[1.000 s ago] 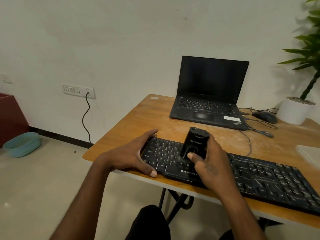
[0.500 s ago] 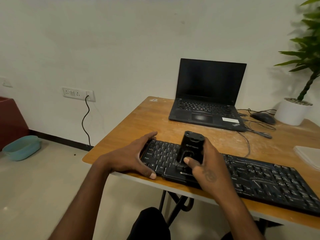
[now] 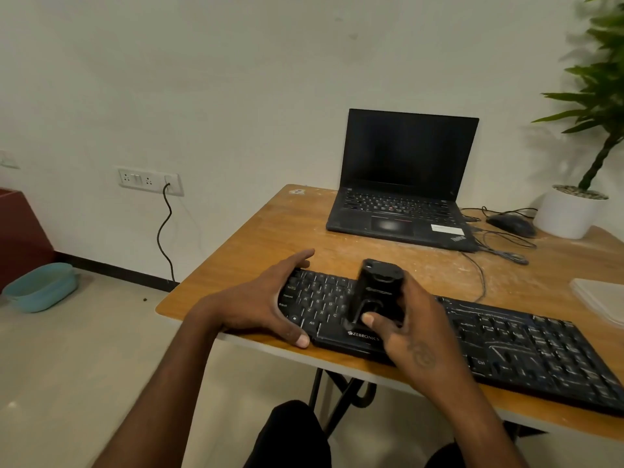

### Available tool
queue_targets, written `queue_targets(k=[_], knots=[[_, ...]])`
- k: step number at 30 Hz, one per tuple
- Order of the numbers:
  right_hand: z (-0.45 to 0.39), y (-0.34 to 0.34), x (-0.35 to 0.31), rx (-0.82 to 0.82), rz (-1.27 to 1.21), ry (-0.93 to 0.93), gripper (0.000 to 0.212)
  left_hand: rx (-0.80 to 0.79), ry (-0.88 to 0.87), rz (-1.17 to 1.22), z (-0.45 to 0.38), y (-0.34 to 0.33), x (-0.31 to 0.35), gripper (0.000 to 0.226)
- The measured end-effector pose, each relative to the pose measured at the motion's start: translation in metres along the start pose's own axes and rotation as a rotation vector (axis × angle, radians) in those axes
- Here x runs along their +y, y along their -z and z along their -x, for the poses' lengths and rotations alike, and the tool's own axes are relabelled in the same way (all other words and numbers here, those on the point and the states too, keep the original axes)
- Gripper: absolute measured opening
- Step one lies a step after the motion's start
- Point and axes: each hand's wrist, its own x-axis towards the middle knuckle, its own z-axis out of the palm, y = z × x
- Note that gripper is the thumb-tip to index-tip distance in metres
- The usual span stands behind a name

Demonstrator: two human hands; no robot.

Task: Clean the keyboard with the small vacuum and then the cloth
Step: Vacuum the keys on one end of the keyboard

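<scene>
While our right hand (image 3: 417, 336) wraps its fingers and thumb around the small black vacuum (image 3: 378, 292), we stand it upright on the keys near the left end of the black keyboard (image 3: 526, 346), which lies along the near edge of the wooden table (image 3: 266, 238). Our left hand (image 3: 266, 302) clasps the keyboard's left end, thumb on its front edge. Beyond sit an open laptop (image 3: 401, 184), a mouse (image 3: 511, 224) and a potted plant (image 3: 570, 211).
</scene>
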Motion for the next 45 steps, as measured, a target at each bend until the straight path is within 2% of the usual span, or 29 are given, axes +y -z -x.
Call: queue_targets(k=[4,11,15,19,26,31,35,37,41,45], knots=[[0.006,-0.001,0.001,0.047,0.064,-0.016,0.046,0.008,0.003,0.002,-0.001,0.0,-0.002,0.133],[0.006,-0.047,-0.023,-0.065,0.083,0.043,0.048,0.006,0.002,0.017,-0.001,-0.002,0.003,0.136],[0.012,-0.021,-0.01,-0.056,0.103,-0.013,0.049,-0.006,0.001,0.012,0.0,-0.001,0.002,0.134],[0.019,0.002,0.001,0.021,0.115,-0.053,0.049,-0.011,0.006,0.007,-0.001,-0.001,0.001,0.132],[0.01,-0.038,-0.019,-0.046,0.142,0.036,0.047,-0.005,-0.007,0.015,-0.001,-0.003,0.001,0.133],[0.018,-0.01,-0.006,-0.047,0.128,-0.023,0.049,-0.016,-0.002,0.004,-0.002,-0.002,-0.001,0.131],[0.027,0.012,0.007,0.06,0.17,-0.075,0.058,-0.019,0.002,0.01,-0.004,-0.001,-0.004,0.13],[0.026,0.006,0.003,0.072,0.175,-0.056,0.058,-0.019,0.003,0.012,-0.004,-0.002,-0.005,0.131],[0.021,-0.022,-0.01,0.019,0.14,0.012,0.045,-0.015,0.0,0.019,-0.003,-0.002,-0.004,0.13],[0.018,-0.017,-0.005,-0.003,0.127,0.008,0.049,-0.015,0.007,0.021,-0.004,-0.002,-0.003,0.13]])
